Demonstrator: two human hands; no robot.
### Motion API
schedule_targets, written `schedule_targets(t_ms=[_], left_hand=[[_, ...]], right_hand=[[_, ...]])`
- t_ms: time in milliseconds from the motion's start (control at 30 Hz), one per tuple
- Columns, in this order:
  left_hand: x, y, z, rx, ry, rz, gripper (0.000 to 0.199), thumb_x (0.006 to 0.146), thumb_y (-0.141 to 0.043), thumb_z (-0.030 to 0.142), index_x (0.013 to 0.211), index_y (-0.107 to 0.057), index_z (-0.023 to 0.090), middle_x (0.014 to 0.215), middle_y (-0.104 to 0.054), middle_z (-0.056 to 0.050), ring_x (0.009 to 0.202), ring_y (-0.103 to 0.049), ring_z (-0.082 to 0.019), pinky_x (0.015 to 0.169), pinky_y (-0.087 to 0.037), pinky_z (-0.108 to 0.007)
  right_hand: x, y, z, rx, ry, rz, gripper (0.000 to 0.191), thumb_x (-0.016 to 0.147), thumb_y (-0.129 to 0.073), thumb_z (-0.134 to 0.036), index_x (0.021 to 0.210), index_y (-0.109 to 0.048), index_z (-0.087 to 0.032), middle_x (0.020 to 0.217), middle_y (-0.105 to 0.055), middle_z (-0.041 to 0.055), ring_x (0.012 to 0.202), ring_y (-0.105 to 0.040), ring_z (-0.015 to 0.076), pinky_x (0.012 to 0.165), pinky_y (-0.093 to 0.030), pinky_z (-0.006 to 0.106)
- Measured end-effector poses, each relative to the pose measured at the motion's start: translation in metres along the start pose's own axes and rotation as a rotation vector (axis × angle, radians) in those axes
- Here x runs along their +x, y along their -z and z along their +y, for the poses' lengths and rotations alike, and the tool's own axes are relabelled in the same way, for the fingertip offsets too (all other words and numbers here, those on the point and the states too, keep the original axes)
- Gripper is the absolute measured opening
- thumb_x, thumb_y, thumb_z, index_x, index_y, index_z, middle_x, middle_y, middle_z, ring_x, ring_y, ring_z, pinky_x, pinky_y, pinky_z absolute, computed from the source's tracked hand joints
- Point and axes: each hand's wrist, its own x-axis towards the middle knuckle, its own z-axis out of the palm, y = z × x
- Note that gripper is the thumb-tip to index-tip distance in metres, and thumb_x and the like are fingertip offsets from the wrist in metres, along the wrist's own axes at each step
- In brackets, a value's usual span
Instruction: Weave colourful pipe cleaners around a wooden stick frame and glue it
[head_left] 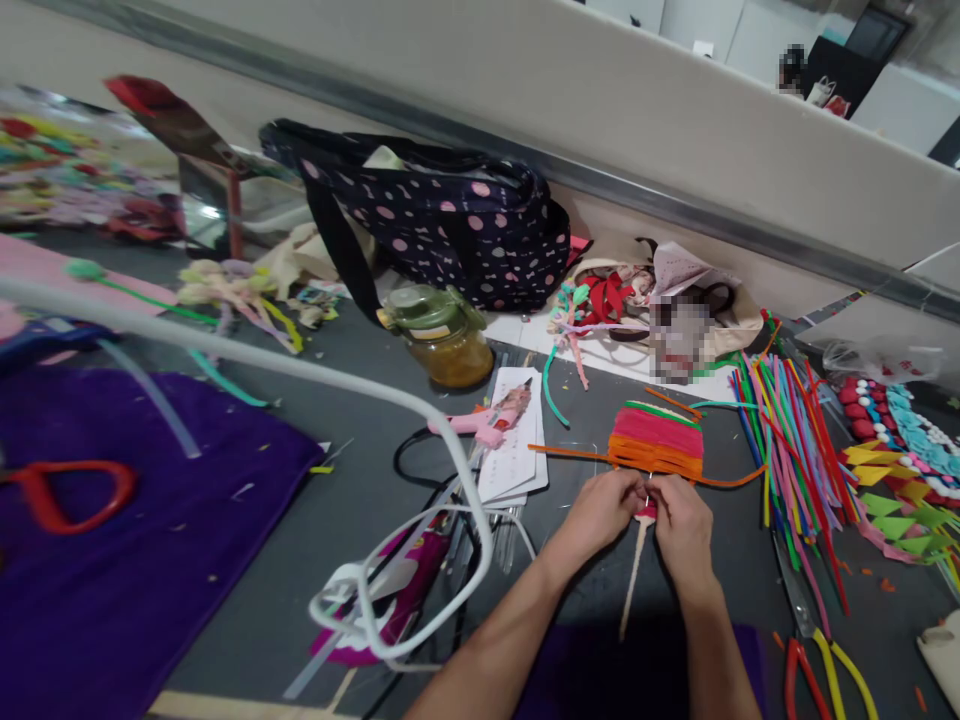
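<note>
A flat piece wound with orange, pink, green and white pipe cleaners (656, 435) lies on the dark table, loose orange ends reaching out at both sides. Just below its lower edge, my left hand (611, 505) and my right hand (681, 515) meet with fingers pinched. Between them is a small light-coloured piece, too small to make out fully. A red bit and a beige fuzzy stem (634, 580) hang below the fingertips toward me.
Pipe cleaners (795, 430) and pliers (806, 625) lie right. A pink glue gun (491, 425), a jar (446, 345) and a patterned bag (450, 215) stand left and behind. A white cable (300, 370) arches across the left; purple cloth (150, 500) lies beneath.
</note>
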Motion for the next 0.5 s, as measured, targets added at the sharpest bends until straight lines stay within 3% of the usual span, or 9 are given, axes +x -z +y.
schedule_targets(t_ms=[233,500], left_hand=[[0.002,0.001,-0.003,-0.043,0.036,0.011,0.019,0.073,-0.05,0.012,0.076,-0.067,0.02,0.075,-0.069,-0.001,0.072,-0.06,-0.016,0.065,-0.037,-0.024],[0.008,-0.001,-0.01,-0.128,0.033,0.001,0.024,0.066,-0.049,0.007,0.074,-0.07,0.018,0.068,-0.067,0.001,0.066,-0.057,-0.013,0.061,-0.037,-0.021]], right_hand=[[-0.002,0.013,0.01,-0.019,-0.149,0.115,0.024,0.09,-0.041,-0.024,0.094,-0.064,-0.021,0.092,-0.064,0.0063,0.088,-0.058,0.0194,0.078,-0.041,0.029],[-0.005,0.017,0.009,-0.006,-0.232,-0.038,0.02,0.088,-0.047,-0.022,0.088,-0.067,-0.023,0.085,-0.06,0.0035,0.083,-0.057,0.0188,0.074,-0.041,0.028]])
